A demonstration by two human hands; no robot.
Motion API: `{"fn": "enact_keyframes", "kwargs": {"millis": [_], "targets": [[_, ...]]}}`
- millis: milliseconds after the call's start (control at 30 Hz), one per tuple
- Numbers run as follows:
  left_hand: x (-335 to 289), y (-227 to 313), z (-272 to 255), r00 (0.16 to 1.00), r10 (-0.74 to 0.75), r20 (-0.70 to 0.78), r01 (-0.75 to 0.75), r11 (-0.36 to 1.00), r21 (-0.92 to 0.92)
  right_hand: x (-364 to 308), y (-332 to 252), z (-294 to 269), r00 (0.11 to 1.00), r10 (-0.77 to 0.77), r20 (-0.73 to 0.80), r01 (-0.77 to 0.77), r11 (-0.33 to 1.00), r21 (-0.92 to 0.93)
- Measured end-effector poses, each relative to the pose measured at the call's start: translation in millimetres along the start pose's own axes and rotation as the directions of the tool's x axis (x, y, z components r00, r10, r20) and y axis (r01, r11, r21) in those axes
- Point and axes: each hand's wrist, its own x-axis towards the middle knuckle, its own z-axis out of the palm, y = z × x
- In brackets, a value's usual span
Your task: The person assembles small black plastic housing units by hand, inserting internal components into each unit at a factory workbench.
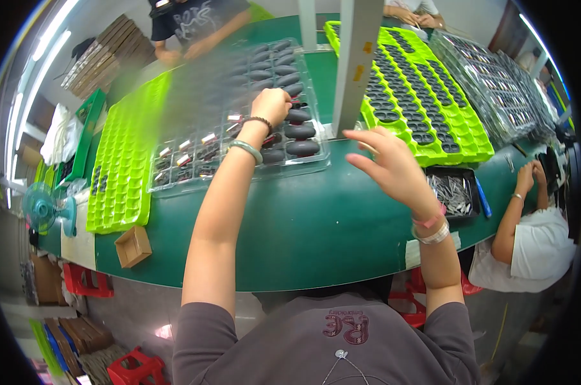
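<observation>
While the left hand closes in a fist over a clear tray of dark oval parts, the right hand hovers open. A green tray lies just beyond the right hand.

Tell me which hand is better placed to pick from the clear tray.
Probably the left hand: it's already over the clear tray among the dark oval parts. The right hand hovers open beside it.

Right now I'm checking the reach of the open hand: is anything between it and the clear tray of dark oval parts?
Yes. A pale upright post rises from the green table between the right hand and the clear tray, just right of the tray's edge. The left hand is already over the tray at the dark oval parts.
</observation>
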Motion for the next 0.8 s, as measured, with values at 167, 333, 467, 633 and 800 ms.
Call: {"fn": "enact_keyframes", "kwargs": {"millis": [167,333,467,633,800], "targets": [[22,-11,-1,0.986,0.05,0.158,-0.058,0.997,0.05,-63,8,-39,0.954,0.295,0.057,-0.3,0.939,0.168],[14,-4,-1,0.991,0.13,0.031,-0.133,0.988,0.084,-77,13,-38,0.939,0.342,0.018,-0.33,0.888,0.321],[-29,13,-25,0.75,0.413,-0.516,-0.403,0.905,0.138,-67,16,-33,0.909,0.407,0.085,-0.377,0.721,0.581],[-105,57,-50,0.409,0.691,-0.596,-0.57,0.703,0.425,-36,22,-18,0.877,0.335,0.343,-0.443,0.289,0.849],[-148,85,-53,0.353,0.717,-0.601,-0.622,0.66,0.421,-15,16,5,0.844,0.231,0.484,-0.524,0.169,0.835]]}}
